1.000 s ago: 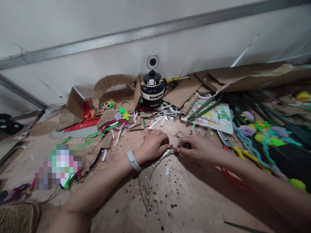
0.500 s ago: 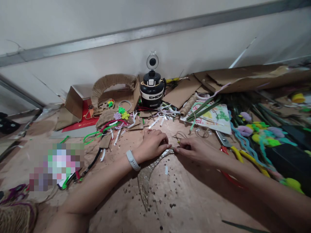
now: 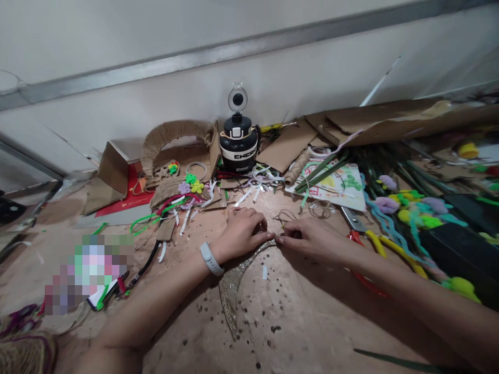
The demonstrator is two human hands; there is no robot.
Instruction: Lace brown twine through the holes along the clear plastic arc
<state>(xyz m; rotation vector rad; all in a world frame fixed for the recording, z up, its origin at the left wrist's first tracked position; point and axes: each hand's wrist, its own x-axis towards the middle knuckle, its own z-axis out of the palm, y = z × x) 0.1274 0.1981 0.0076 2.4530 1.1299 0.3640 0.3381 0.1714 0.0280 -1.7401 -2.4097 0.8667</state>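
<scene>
A crescent-shaped piece [image 3: 231,291], edged with jute twine and shiny on its inner side, lies on the table. My left hand [image 3: 246,231], wearing a grey wristband [image 3: 211,258], is closed on its upper end, thumb along the edge. Against the tip, my right hand [image 3: 302,236] pinches with thumb and finger; thin jute twine [image 3: 286,215] loops out behind it. The fingers partly hide the tip and the twine.
Red-and-yellow-handled shears [image 3: 360,226] lie right of my right hand. A black bottle [image 3: 238,148] with its lid up stands at the back. A twine-wrapped arch [image 3: 156,143], cardboard [image 3: 290,145] and colourful fuzzy pieces [image 3: 424,213] lie around. Dark specks dot the table.
My view has shifted slightly, moving most things a little left in the picture. Both hands keep nearly the same pose at the crescent's tip.
</scene>
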